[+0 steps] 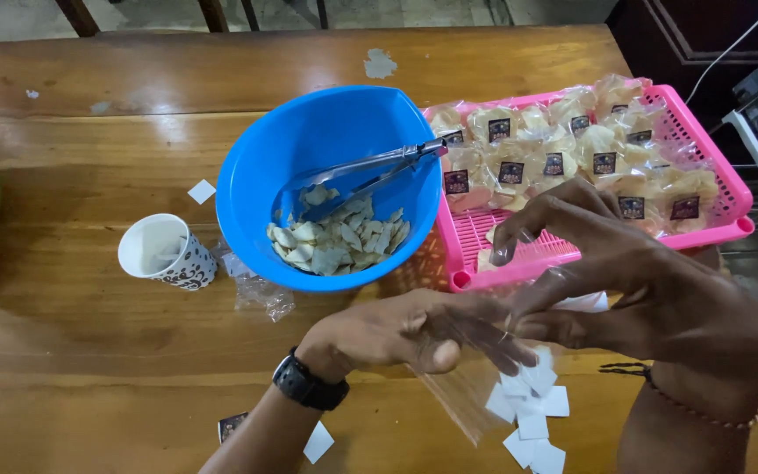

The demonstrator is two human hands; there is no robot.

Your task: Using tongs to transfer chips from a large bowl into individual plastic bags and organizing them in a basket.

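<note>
Fingers of the left hand and right hand pinch a thin clear plastic bag, held low over the brown wooden table. Small white paper squares lie beneath it. Behind the hands, a round blue plastic bowl holds pale chips and metal tongs, beside a pink plastic tray of filled packets. A white patterned paper cup lies tipped on its side to the bowl's left.
</note>
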